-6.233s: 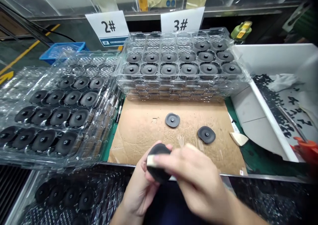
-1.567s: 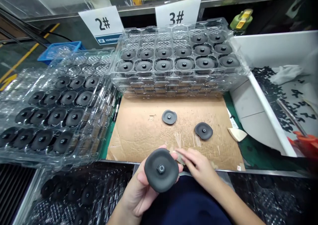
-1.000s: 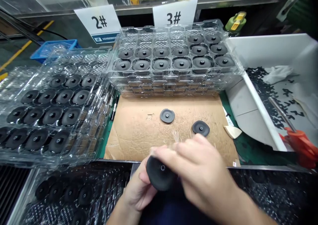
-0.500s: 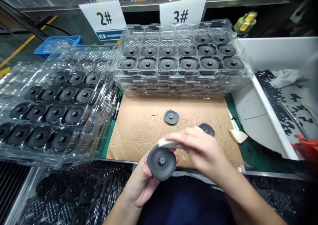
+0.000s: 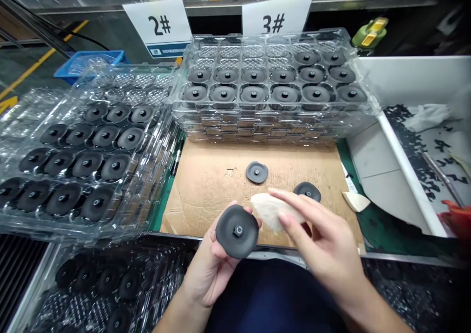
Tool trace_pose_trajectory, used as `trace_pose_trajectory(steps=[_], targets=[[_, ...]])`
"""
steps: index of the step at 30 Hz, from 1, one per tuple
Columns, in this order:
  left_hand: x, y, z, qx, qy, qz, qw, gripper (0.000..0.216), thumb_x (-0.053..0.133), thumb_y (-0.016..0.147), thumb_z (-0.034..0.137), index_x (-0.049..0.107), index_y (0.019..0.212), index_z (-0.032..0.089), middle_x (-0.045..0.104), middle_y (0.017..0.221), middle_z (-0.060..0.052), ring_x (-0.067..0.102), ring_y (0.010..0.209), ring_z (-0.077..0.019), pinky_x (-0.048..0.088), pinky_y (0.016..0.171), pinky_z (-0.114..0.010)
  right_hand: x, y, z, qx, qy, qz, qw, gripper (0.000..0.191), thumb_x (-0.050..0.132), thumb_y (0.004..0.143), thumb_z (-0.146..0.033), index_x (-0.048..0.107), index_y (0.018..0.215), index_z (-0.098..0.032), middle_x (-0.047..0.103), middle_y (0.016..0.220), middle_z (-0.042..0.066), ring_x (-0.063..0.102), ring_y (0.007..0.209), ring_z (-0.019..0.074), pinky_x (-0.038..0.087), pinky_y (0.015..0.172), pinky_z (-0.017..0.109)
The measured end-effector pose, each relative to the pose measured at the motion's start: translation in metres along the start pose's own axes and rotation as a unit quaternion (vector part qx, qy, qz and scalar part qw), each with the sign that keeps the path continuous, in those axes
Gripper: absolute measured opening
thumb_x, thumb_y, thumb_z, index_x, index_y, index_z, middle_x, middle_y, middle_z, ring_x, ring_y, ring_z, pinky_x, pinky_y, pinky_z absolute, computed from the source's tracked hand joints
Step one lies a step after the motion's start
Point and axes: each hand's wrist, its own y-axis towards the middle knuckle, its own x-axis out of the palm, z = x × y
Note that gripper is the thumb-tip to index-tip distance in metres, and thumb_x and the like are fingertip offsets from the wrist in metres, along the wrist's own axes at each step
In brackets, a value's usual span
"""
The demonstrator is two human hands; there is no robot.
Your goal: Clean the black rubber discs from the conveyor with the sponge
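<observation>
Our left hand (image 5: 210,269) grasps the black disc (image 5: 237,231), face towards us; our right hand (image 5: 326,247) pinches a pale pad (image 5: 270,210) just beside the disc's upper right rim.

Factory workstation: numbered signs (image 5: 277,19), stacked part trays (image 5: 272,85).

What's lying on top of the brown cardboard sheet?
Two loose black discs: the far disc in the open, the near disc partly behind the right hand. The left hand, held disc and right hand with its pale pad hide the near edge of the cardboard.
</observation>
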Motion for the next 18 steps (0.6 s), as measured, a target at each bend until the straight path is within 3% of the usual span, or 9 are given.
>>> trace_pose_trajectory(steps=[2,4,7,12,15,18], targets=[[0.001,0.001,0.0,0.006,0.01,0.003,1.0,0.047,0.073,0.063,0.031,0.062,0.108,0.026,0.066,0.112,-0.004,0.06,0.104,-0.0204,0.046,0.091,-0.028,-0.004,0.004,-0.026,-0.093,0.022,0.001,0.995,0.037,0.049,0.086,-0.014,0.05,0.122,-0.016,0.064,0.103,0.007,0.058,0.086,0.0168,0.044,0.077,0.03],[0.001,0.003,0.002,0.016,0.026,0.007,1.0,0.043,0.072,0.065,0.03,0.063,0.107,0.025,0.067,0.11,-0.003,0.06,0.104,-0.021,0.046,0.091,-0.027,-0.002,0.005,-0.042,-0.148,0.044,-0.051,0.987,0.036,0.047,0.085,-0.01,0.05,0.121,-0.011,0.066,0.095,0.007,0.058,0.08,0.0157,0.044,0.075,0.03],[0.004,0.004,0.005,0.055,0.049,0.03,0.997,0.049,0.076,0.059,0.029,0.063,0.106,0.027,0.067,0.109,-0.001,0.061,0.101,-0.0214,0.049,0.086,-0.027,0.003,0.008,-0.048,-0.131,0.062,-0.127,0.981,0.031,0.046,0.085,-0.009,0.054,0.115,-0.015,0.066,0.089,0.003,0.057,0.073,0.0127,0.044,0.067,0.026],[0.013,0.002,0.005,0.021,0.028,0.005,0.999,0.049,0.076,0.058,0.032,0.064,0.106,0.029,0.068,0.105,0.0,0.06,0.103,-0.0179,0.046,0.089,-0.022,0.005,0.017,-0.049,-0.156,0.03,-0.034,0.987,0.032,0.043,0.087,-0.012,0.051,0.118,-0.01,0.064,0.091,0.007,0.056,0.079,0.0164,0.042,0.073,0.032],[0.011,0.0,0.01,0.016,0.032,-0.019,0.999,0.05,0.076,0.058,0.032,0.064,0.106,0.027,0.067,0.109,-0.001,0.061,0.102,-0.0202,0.048,0.088,-0.027,-0.007,0.011,-0.046,-0.172,0.068,-0.107,0.977,0.029,0.045,0.086,-0.009,0.054,0.114,-0.013,0.064,0.088,0.003,0.056,0.077,0.0124,0.041,0.071,0.026],[0.008,0.001,0.013,0.017,0.039,-0.029,0.999,0.053,0.078,0.054,0.03,0.064,0.105,0.025,0.068,0.108,-0.002,0.063,0.097,-0.0179,0.048,0.086,-0.024,-0.021,0.001,-0.039,-0.098,0.019,-0.115,0.988,0.028,0.047,0.085,-0.008,0.057,0.11,-0.016,0.062,0.079,0.0,0.052,0.066,0.0102,0.038,0.064,0.024]])
